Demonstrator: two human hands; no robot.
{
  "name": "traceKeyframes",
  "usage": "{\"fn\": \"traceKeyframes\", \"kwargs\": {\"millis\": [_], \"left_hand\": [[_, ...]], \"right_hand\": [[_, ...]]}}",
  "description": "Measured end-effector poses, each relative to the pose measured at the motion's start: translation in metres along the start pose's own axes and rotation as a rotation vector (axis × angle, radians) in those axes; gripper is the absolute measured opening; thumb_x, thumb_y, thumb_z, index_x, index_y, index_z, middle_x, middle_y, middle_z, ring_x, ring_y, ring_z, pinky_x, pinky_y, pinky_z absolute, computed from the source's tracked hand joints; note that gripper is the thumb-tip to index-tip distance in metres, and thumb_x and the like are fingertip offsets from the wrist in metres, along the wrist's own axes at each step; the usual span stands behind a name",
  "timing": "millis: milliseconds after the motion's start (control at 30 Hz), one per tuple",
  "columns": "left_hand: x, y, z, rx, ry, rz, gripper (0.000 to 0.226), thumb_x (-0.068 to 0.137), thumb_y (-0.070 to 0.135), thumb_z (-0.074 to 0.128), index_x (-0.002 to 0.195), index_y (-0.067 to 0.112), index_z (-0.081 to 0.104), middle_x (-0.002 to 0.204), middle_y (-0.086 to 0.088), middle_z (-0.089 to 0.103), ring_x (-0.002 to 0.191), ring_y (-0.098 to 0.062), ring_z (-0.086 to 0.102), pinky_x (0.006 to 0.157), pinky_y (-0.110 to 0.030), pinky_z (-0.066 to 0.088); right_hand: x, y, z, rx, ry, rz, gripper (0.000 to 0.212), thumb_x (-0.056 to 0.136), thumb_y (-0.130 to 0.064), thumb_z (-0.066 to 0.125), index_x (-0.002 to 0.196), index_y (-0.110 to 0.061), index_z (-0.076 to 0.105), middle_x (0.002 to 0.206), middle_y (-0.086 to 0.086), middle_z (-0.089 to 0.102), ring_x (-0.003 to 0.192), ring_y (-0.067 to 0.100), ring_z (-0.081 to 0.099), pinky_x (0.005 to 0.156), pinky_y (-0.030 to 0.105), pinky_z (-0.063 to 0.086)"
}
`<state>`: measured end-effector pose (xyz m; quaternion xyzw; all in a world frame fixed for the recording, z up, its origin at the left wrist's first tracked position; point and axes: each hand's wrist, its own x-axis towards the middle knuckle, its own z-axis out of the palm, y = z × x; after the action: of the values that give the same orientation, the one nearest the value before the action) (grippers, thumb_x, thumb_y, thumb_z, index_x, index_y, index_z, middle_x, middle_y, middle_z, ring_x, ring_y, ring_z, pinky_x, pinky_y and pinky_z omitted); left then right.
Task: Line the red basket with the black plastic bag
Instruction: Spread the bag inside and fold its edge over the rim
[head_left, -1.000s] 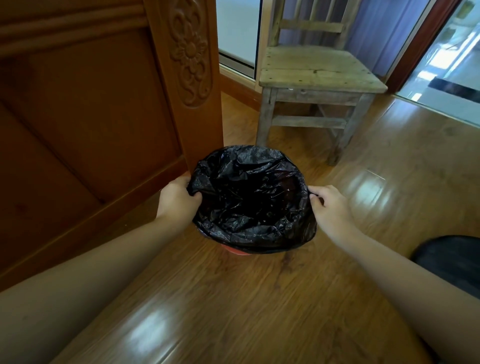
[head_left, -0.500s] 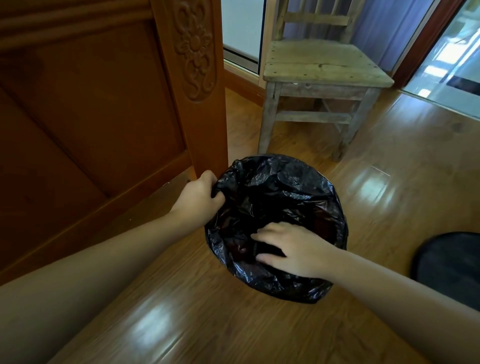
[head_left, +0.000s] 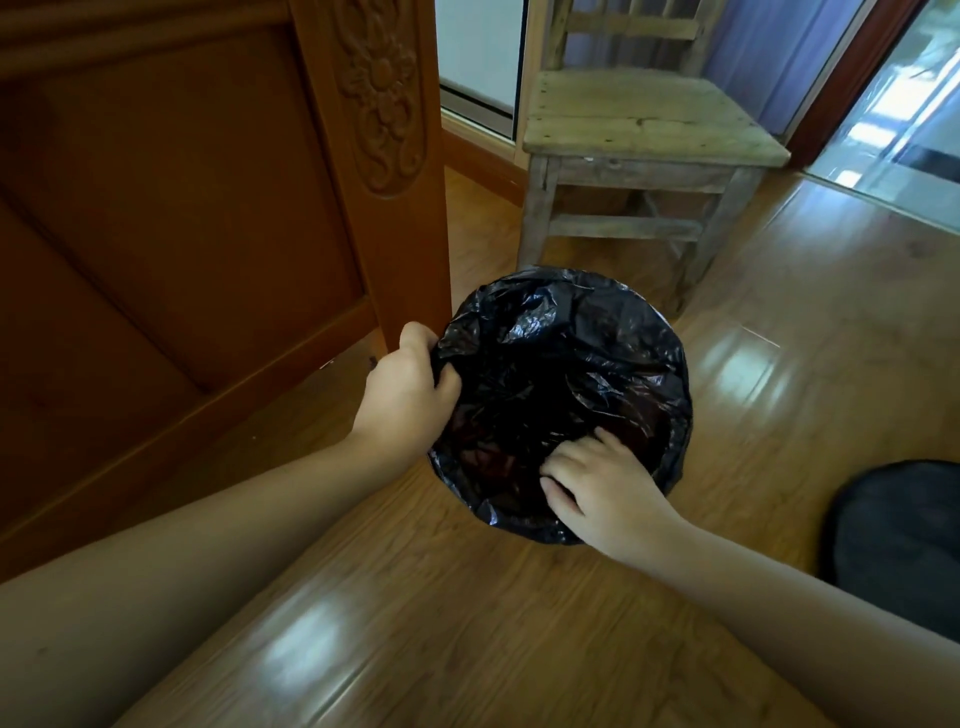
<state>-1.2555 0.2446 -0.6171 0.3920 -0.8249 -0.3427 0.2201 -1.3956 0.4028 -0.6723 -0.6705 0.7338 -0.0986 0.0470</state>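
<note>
The black plastic bag (head_left: 561, 364) is draped over and into the round basket on the wooden floor, covering its rim all around. The red basket itself barely shows; a dull reddish tint comes through the thin plastic inside. My left hand (head_left: 405, 395) grips the bag at the left rim, fingers closed on the plastic. My right hand (head_left: 597, 483) reaches over the near rim into the basket, fingers spread and pressing the bag down against the inside.
A carved wooden panel with a post (head_left: 384, 156) stands directly left of the basket. A worn wooden chair (head_left: 639, 135) stands just behind it. A dark round cushion-like thing (head_left: 898, 530) lies on the floor at right. A glass door opens at far right.
My right hand let go of the right rim and went inside the basket, pushing the bag down. My left hand stayed gripping the left rim. The view moved closer over the basket.
</note>
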Motion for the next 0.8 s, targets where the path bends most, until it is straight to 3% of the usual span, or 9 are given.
{"fn": "traceKeyframes", "kwargs": {"millis": [33,100,167,233,333,467,567,700,800], "left_hand": [[-0.001,-0.002,0.002,-0.019,0.002,-0.018,0.011,0.092,0.02,0.047,0.097,0.018,0.038,0.056,-0.001,0.05,0.039,-0.011,0.041,0.029,-0.016,0.026],[-0.003,-0.003,0.005,-0.035,-0.003,-0.036,0.011,0.091,0.022,0.048,0.097,0.018,0.038,0.058,-0.001,0.052,0.041,-0.012,0.044,0.031,-0.019,0.03],[-0.003,-0.001,0.009,-0.037,-0.015,-0.036,0.01,0.091,0.021,0.049,0.096,0.018,0.04,0.059,0.0,0.053,0.04,-0.007,0.046,0.033,-0.02,0.033],[-0.005,0.004,0.011,-0.057,-0.034,-0.023,0.01,0.089,0.019,0.05,0.096,0.016,0.043,0.059,0.001,0.054,0.041,-0.005,0.049,0.035,-0.02,0.039],[-0.01,0.012,0.011,-0.101,-0.096,0.009,0.011,0.089,0.018,0.051,0.097,0.016,0.044,0.073,-0.01,0.063,0.061,-0.022,0.063,0.054,-0.044,0.056],[-0.011,0.012,0.007,-0.07,-0.121,0.038,0.015,0.091,0.02,0.049,0.104,0.016,0.044,0.088,-0.017,0.066,0.073,-0.033,0.065,0.06,-0.053,0.054],[-0.007,0.007,0.002,-0.07,-0.081,0.026,0.018,0.091,0.02,0.05,0.108,0.018,0.047,0.085,-0.014,0.067,0.071,-0.033,0.065,0.058,-0.052,0.055],[0.007,0.003,-0.003,-0.011,0.008,0.078,0.022,0.089,0.02,0.054,0.111,0.019,0.054,0.094,0.004,0.062,0.082,-0.01,0.059,0.061,-0.021,0.051],[0.014,0.007,-0.009,0.076,0.027,0.158,0.024,0.089,0.018,0.054,0.114,0.018,0.056,0.098,0.002,0.065,0.086,-0.009,0.057,0.068,-0.024,0.048]], "right_hand": [[-0.005,-0.002,0.0,0.045,0.136,-0.025,0.023,0.088,-0.024,0.053,0.102,-0.011,0.065,0.102,0.004,0.066,0.099,0.024,0.059,0.101,0.051,0.037],[-0.008,-0.007,0.001,0.126,0.153,-0.006,0.032,0.088,-0.027,0.052,0.116,-0.013,0.058,0.119,0.006,0.059,0.114,0.024,0.051,0.106,0.051,0.029],[-0.002,-0.011,0.006,0.159,-0.046,0.039,0.049,0.093,-0.039,0.041,0.137,-0.021,0.034,0.147,0.002,0.033,0.136,0.022,0.023,0.11,0.048,0.011],[0.01,-0.012,0.015,0.194,-0.273,0.1,0.056,0.094,-0.046,0.029,0.143,-0.028,0.011,0.154,-0.004,0.007,0.14,0.019,-0.001,0.111,0.046,0.001],[0.024,-0.015,0.027,0.265,-0.476,0.166,0.053,0.097,-0.044,0.021,0.143,-0.03,-0.001,0.154,-0.008,-0.005,0.139,0.018,-0.011,0.111,0.045,-0.003],[0.027,-0.024,0.03,0.268,-0.502,0.157,0.053,0.097,-0.043,0.023,0.144,-0.027,0.003,0.155,-0.005,0.003,0.14,0.021,-0.006,0.112,0.046,0.001],[0.016,-0.029,0.014,0.217,-0.383,0.041,0.048,0.096,-0.039,0.032,0.14,-0.019,0.028,0.149,0.003,0.028,0.139,0.023,0.01,0.111,0.045,0.011],[0.003,-0.025,-0.008,-0.175,-0.108,-0.324,0.031,0.087,-0.031,0.052,0.11,-0.014,0.061,0.12,0.008,0.06,0.122,0.029,0.046,0.103,0.051,0.031],[0.005,-0.009,-0.012,-0.299,-0.182,-0.276,0.051,0.088,-0.042,0.049,0.129,-0.013,0.048,0.141,0.011,0.042,0.135,0.031,0.027,0.109,0.055,0.012]]}}
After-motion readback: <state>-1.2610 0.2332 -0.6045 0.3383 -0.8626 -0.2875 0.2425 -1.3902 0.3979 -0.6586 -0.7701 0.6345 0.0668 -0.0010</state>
